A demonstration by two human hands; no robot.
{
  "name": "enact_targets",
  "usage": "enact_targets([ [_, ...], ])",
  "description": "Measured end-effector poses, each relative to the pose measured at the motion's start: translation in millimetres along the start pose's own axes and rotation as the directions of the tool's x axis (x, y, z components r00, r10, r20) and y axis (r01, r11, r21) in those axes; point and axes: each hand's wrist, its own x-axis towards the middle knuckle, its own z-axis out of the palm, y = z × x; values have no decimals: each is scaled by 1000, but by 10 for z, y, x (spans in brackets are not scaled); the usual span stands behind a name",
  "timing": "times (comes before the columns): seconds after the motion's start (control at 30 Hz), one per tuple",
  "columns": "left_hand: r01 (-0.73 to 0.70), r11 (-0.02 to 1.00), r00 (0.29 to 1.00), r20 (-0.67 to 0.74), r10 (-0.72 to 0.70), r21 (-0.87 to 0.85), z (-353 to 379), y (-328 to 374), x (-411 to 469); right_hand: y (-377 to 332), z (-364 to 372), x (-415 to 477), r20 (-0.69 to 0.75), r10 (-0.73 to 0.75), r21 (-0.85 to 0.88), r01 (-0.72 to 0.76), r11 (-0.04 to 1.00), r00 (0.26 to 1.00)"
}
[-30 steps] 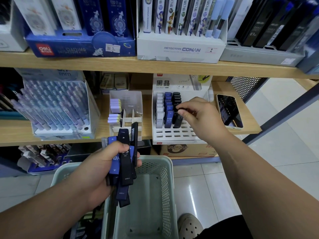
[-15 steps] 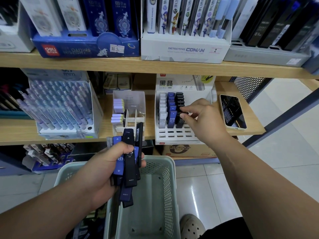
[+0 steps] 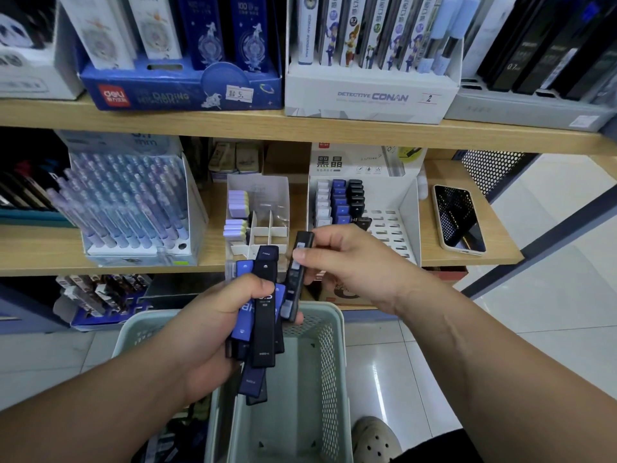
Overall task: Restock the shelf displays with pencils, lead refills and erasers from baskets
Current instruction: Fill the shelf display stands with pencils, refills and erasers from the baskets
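1. Centrally, a bundle of lead refill cases [image 3: 263, 315], blue and black, is held upright in the left hand [image 3: 213, 325]. Its grip is closed round the bundle, with the thumb laid across the front.
2. A single black refill case [image 3: 295, 285] is pinched near its upper end between the thumb and fingers of the right hand [image 3: 350, 262]. That grip is narrow and holds this one case only.
3. The pinched case is tilted, its top leaning to the right. Its lower end is seen just beside the bundle and the left fingertips.
4. Below both hands a pale perforated basket [image 3: 330, 362] is seen; what it rests on cannot be told.
5. Behind the right hand, a white display tray [image 3: 409, 208] is set on the middle shelf [image 3: 33, 248]. Three rows of cases are stood in its left part: white, blue and black, from left to right. Its slotted base is shown to the right of them.
6. Left of the tray, lilac erasers [image 3: 237, 199] are stacked in a small divided box [image 3: 267, 195]. Further left, a pen display [image 3: 133, 202] is placed on the same shelf.
7. A phone [image 3: 459, 222] is laid flat, screen up, on that shelf, to the right of the tray.
8. On the shelf above, a blue box [image 3: 180, 91] and a white Conan box [image 3: 370, 98] are set side by side, and packs are stood in both.
9. A pale shoe [image 3: 375, 439] is seen on the tiled floor, just right of the basket.
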Motion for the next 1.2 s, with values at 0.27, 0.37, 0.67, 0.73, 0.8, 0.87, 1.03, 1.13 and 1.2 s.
enact_targets([
  [0.27,38,998,993,-111,-44,-47,-36,-3,58,-67,-342,-28,-2,33,452,-29,891,999],
  [0.37,37,998,992,-115,-43,-55,-19,11,50,-109,-583,-126,-66,35,440,-2,898,997],
  [0.67,37,998,994,-102,-42,-42,11,-20,66,57,-838,-186,-451,90,-77,-140,987,888],
  [0.73,36,999,993,-107,-40,-35,20,-30,72,103,-848,-201,-397,111,-151,-184,971,911],
  [0.8,34,999,993,-110,-37,-27,19,-35,79,120,-884,-233,-329,130,-149,-187,971,935],
  [0.87,36,999,993,-109,-38,-17,11,-36,86,130,-950,-262,-299,130,-100,-167,981,945],
  [1.03,35,999,993,-109,-36,-15,5,-43,89,200,-995,-243,-440,59,-154,-140,978,896],
  [1.13,28,999,993,-111,-30,-20,19,-50,91,265,-973,-185,-489,-6,-256,-137,957,872],
  [1.2,28,999,993,-111,-30,-20,25,-50,94,274,-951,-164,-475,-29,-347,-157,925,879],
])
